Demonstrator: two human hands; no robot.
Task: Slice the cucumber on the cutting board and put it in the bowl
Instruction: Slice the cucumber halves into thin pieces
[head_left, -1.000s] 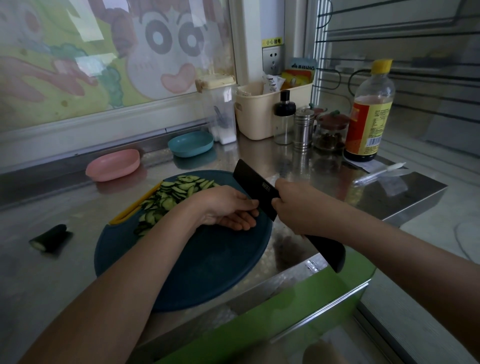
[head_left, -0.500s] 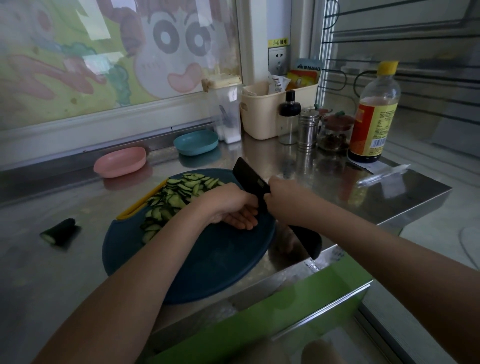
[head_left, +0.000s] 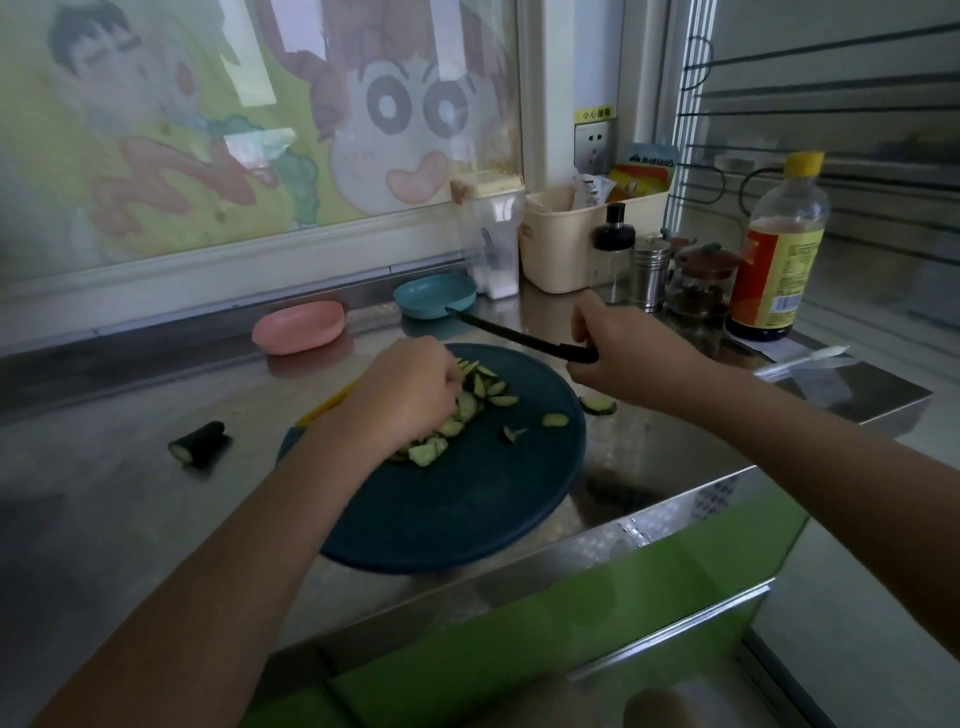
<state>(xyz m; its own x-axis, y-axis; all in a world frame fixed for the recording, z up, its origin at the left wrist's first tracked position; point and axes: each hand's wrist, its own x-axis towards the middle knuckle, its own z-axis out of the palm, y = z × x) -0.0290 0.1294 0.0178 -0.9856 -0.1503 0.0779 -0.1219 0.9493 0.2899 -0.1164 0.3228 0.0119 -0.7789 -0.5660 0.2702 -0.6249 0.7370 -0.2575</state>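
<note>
The left hand (head_left: 405, 395) is curling round cucumber slices (head_left: 467, 410) on the cutting board (head_left: 457, 509), pile directly under its grip | heap is running near-left to far-right, loose slices straying toward the right hand (head_left: 628, 358) | right hand is gripping the knife (head_left: 514, 335), blade pointing away-left at the teal bowl (head_left: 435, 296) beyond both hands.

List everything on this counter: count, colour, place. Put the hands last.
cutting board: one, dark blue, counter front.
cucumber slices: many, green, heaped on board; one on counter beside it.
cucumber end: one, dark green, counter left of board.
pink bowl: one, behind board.
teal bowl: one, right of pink bowl.
knife: one, black, above board's far edge.
basket: one, cream, at back wall.
shaker: one, steel, right of basket.
sauce bottle: one, yellow cap, far right.
left hand: grips slices.
right hand: grips knife handle.
</note>
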